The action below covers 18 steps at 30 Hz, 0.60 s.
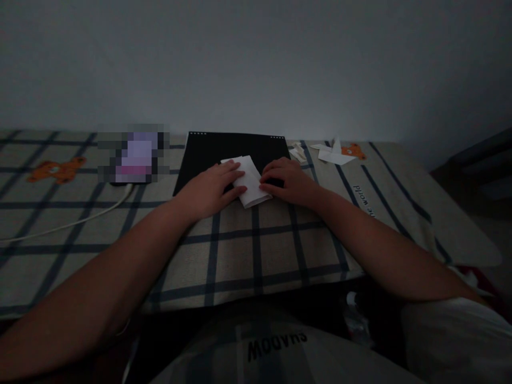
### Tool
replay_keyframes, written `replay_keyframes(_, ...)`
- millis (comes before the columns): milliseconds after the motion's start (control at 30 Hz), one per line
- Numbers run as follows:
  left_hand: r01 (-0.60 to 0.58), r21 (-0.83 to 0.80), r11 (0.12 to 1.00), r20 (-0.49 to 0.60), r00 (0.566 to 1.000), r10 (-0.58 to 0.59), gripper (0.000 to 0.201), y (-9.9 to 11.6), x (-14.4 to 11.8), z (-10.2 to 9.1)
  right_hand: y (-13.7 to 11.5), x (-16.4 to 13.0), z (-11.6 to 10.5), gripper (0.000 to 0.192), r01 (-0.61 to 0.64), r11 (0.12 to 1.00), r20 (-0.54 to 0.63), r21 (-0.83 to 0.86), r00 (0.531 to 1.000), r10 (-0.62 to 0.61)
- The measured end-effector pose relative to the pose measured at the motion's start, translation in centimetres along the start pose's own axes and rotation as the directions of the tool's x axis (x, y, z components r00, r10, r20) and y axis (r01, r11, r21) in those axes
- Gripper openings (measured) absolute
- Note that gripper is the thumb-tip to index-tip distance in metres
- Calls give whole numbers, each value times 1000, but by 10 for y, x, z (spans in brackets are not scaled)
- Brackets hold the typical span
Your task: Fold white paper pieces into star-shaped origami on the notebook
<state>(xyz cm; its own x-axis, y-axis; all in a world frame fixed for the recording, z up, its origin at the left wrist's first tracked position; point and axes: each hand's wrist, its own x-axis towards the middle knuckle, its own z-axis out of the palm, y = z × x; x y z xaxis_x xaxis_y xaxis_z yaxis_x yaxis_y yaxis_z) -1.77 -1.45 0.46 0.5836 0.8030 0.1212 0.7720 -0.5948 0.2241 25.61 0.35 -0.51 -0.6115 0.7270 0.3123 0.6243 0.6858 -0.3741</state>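
Note:
A folded white paper [251,184] lies across the near edge of a black board [224,152] on the checked cloth. My left hand [210,189] rests flat on the paper's left side, fingers pressing it down. My right hand [288,181] lies at the paper's right edge, fingertips touching it. Neither hand lifts the paper; both press on it.
A blurred phone-like object [134,154] with a white cable [80,220] lies to the left. Folded white paper shapes [334,154] and small scraps [298,152] sit at the back right. The checked cloth [256,250] with orange bear prints covers the surface; a wall stands behind.

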Motion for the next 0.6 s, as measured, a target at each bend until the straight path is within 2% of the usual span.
replay_keyframes(133,-44,-32,999,26,999,45,63,-5,0,-1,4,0,-3,37,-1,1000,36,-24,999,2)
replay_keyframes(267,-63,-45,997,49,997,65,65,-8,0,-3,6,-1,-3,39,40,997,110,-70,993,-32)
replay_keyframes(600,-50,29,998,46,998,49,63,-7,0,-4,3,-2,5,46,86,989,132,-124,989,-70)
